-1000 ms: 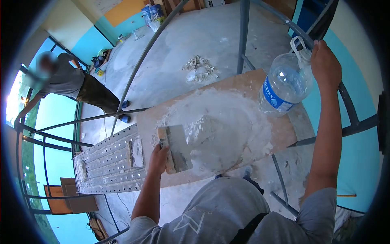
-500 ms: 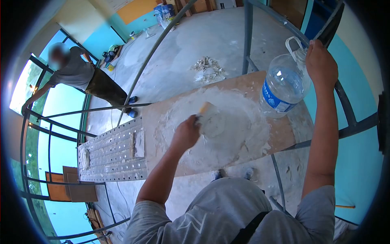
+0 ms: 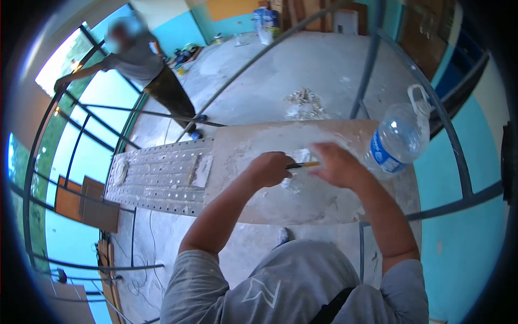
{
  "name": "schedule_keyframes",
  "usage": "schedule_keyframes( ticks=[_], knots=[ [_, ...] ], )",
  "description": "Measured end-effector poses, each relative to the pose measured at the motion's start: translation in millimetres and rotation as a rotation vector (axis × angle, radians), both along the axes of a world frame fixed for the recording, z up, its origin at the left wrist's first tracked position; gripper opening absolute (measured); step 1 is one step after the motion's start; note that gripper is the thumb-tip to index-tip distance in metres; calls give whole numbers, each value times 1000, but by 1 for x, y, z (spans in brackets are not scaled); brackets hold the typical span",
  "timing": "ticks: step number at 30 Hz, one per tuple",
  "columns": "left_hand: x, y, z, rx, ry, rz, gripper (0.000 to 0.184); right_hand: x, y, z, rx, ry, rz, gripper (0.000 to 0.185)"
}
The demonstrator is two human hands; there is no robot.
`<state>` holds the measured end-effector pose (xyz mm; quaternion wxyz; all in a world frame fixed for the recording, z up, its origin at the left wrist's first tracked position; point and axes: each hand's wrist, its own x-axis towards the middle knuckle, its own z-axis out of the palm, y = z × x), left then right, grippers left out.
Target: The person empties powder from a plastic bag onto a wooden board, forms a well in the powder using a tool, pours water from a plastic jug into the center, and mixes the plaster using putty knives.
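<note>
My left hand (image 3: 270,169) is closed around a plastering trowel (image 3: 304,164), seen nearly edge-on as a thin dark and yellowish strip; its blade is hard to make out. Close to the trowel's other end is my right hand (image 3: 339,166), slightly blurred, its fingers and thumb apart. Both hands are above a board (image 3: 356,129) smeared with wet whitish plaster, and a small lump of plaster (image 3: 291,184) shows below them. A large clear plastic bottle (image 3: 399,137) with a blue label and white handle stands on the board's right end.
Metal scaffold bars (image 3: 369,59) surround the board. A perforated metal plank (image 3: 156,175) extends left, bearing a flat scraper (image 3: 202,170) and a whitish bundle (image 3: 120,171). Another person (image 3: 135,59) stands beyond at the left. Debris (image 3: 305,103) lies on the floor.
My right hand has left the scaffold bar beside the bottle and come in near the trowel. My left hand has lifted the trowel from the plaster and turned it. The view has shifted.
</note>
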<state>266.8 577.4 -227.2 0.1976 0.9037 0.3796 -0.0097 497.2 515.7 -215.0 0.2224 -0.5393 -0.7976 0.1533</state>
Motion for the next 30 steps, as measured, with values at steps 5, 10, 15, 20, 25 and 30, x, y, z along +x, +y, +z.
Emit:
schedule_keyframes(
  ticks=[5, 10, 15, 20, 25, 30],
  knots=[
    [-12, 0, 13, -101, -157, 85, 33, -36, 24, -25, -243, -81, 128, 37],
    [-124, 58, -65, 367, -490, 288, 26, -35, 33, -46, -140, -84, 8, 25],
    [-279, 79, -108, 302, -38, 910, 24, -31, 21, -34, -261, 260, -344, 25],
    [-330, 83, -147, 57, 222, 1035, 32, -9, 25, -104, -433, 832, -538, 25],
    [-326, 77, -131, -228, -106, 1094, 36, -24, 13, -95, -688, 1364, -661, 21],
    [-264, 32, -89, -144, -382, 963, 39, -25, 10, -122, -711, 1496, -644, 19]
  ],
)
